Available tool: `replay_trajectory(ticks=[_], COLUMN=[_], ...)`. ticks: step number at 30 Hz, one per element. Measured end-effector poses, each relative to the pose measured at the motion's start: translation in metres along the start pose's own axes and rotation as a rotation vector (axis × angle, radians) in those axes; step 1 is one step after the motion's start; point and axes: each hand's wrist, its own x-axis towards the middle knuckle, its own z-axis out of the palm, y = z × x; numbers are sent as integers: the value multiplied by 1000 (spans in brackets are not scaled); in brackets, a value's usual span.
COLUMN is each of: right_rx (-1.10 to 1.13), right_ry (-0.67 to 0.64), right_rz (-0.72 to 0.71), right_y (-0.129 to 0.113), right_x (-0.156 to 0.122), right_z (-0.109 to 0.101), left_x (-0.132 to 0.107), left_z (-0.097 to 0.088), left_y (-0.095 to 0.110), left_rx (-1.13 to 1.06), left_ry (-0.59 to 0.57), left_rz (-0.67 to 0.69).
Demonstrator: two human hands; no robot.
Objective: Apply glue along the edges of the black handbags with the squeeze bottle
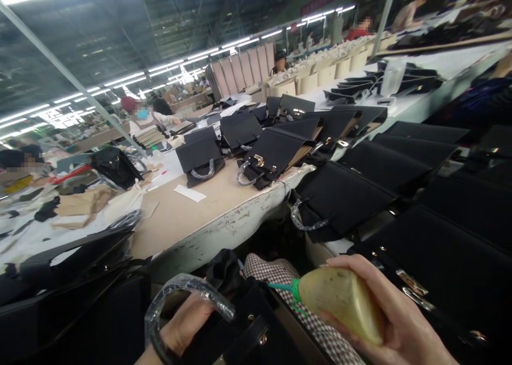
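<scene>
My right hand (394, 314) grips a yellowish squeeze bottle (344, 301) with a green nozzle (286, 289) that points left toward a black handbag (248, 327) on my lap. My left hand (188, 325) holds that bag just under its plastic-wrapped handle (184, 290). My checked trousers (280, 277) show between the bag and the bottle.
A worn beige worktable (200, 216) runs ahead, with several black handbags (272, 154) lined up on it and to my right (400, 194). A white paper slip (190, 193) lies on it. More black bags (72, 269) sit at my left. Other people work at far tables (140, 114).
</scene>
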Motion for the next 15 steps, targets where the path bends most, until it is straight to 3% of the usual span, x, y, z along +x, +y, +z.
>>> replay_trajectory(ticks=[6,15], right_rx=[6,-115], right_ry=[-130,-46], right_rz=[52,-47], right_y=[3,5], right_x=[-1,6], right_z=[-13,-11], left_x=[2,3], left_z=[3,11], left_y=[4,22], left_rx=[50,175], left_ry=[-10,-27], left_rz=[-43,-7])
